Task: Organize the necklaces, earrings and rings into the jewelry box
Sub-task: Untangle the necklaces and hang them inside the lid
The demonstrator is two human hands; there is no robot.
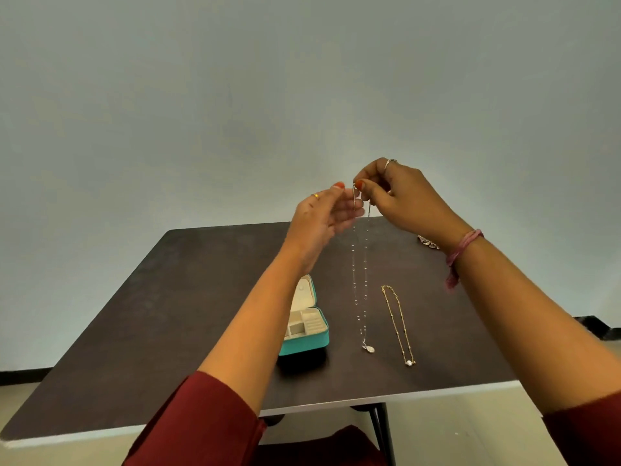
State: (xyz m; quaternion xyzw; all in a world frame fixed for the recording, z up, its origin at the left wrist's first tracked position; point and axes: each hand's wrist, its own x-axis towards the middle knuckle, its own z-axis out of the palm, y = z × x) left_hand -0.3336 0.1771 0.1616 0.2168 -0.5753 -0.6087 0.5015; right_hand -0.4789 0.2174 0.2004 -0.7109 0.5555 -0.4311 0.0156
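R hand (pixel 408 200) fingers (pixel 361 186) pinch the top of a thin silver beaded-chain necklace (pixel 360 280); it hangs straight down from them, oval pendant low over the dark brown desk (pixel 201 297). L hand (pixel 319 220) fingers loosely curled, touching chain just below the pinch; can't tell if gripping. Below L fingers: open teal jewelry box w/ cream compartments (pixel 304 326). Below R fingers: gold chain necklace w/ pearl (pixel 400 324) flat on desk.

I see dark red sleeves (pixel 208 418) pushed up both forearms, leaving them bare to the wrist. My left hand (pixel 319 220) wears a gold ring (pixel 316 196), my right hand (pixel 406 200) a silver ring (pixel 389 162). Orange-red polish covers the nails, and a pink thread band (pixel 462 250) wraps the right wrist.
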